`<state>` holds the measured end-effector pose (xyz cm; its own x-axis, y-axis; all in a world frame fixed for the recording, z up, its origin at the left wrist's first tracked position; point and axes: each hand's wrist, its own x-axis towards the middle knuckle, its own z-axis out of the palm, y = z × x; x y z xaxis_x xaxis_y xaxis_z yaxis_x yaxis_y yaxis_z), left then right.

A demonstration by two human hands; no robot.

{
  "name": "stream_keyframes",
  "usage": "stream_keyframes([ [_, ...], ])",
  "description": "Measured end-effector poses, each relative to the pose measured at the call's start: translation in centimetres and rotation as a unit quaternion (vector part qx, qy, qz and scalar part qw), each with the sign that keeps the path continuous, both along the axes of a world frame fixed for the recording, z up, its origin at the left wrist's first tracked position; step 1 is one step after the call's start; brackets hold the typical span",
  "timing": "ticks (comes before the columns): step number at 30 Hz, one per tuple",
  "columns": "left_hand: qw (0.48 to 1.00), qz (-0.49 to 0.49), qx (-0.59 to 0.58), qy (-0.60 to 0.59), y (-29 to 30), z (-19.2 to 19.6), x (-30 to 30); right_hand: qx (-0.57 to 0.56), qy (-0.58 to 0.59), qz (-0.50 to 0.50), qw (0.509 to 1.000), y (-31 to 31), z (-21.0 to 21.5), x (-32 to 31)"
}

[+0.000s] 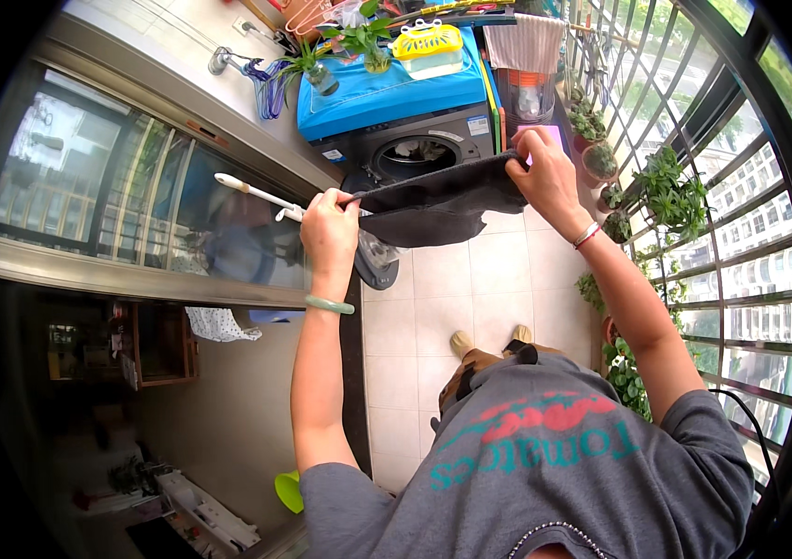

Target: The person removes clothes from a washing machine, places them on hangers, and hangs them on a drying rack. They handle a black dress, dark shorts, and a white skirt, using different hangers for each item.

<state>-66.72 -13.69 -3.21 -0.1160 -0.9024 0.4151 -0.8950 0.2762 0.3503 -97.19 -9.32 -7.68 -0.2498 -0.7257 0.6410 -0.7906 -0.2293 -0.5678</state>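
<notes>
- the left hand [330, 226] pinches one end of the dark cloth [443, 200], fingers bunched; if that grip slackened, i reckon the end would drop toward the floor tiles [503, 265].
- the right hand [545, 172] grasps the opposite end, fingers curled; an uneven pull could tug the cloth loose or skew its edge.
- the dark cloth hangs between both hands, out in front of the person: matte, soft-looking, upper edge nearly straight, lower flap ragged in outline.
- a slim, smooth white rod [256, 193] sits beside the left hand; a careless swing might snag there. i can't tell whether they touch.
- beneath, the floor tiles are pale and square.
- farther off, a boxy grey washing machine [415, 152], round-doored, wears a bright blue cover [368, 93] bearing a yellow latticed basket [427, 42].
</notes>
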Motion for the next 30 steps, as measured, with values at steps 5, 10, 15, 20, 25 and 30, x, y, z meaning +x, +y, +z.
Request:
stream_keyframes([
  [5,0.983,0.015,-0.132,0.128,-2.9,-1.1,-2.2,0.059,-0.188,0.038,0.98,-0.2,1.3,-1.4],
  [10,0.979,0.097,-0.144,0.109,-5.3,0.1,-4.4,0.027,-0.174,-0.003,0.984,-1.9,1.9,-4.5],
  [15,0.977,-0.118,-0.043,0.17,-8.1,-1.9,-6.6,0.071,-0.235,-0.048,0.968,-5.3,-1.5,-7.5],
  [20,0.91,-0.159,0.241,0.298,-12.3,-4.3,-7.4,0.129,-0.218,-0.038,0.967,-7.3,-1.9,-8.7],
  [25,0.941,-0.178,0.255,0.134,-14.4,-6.1,-9.3,0.159,-0.144,-0.015,0.977,-8.1,-3.4,-11.3],
  [30,0.975,-0.182,0.118,0.038,-16.7,-11.9,-10.7,0.14,-0.233,-0.052,0.961,-8.5,-4.5,-8.0],
])
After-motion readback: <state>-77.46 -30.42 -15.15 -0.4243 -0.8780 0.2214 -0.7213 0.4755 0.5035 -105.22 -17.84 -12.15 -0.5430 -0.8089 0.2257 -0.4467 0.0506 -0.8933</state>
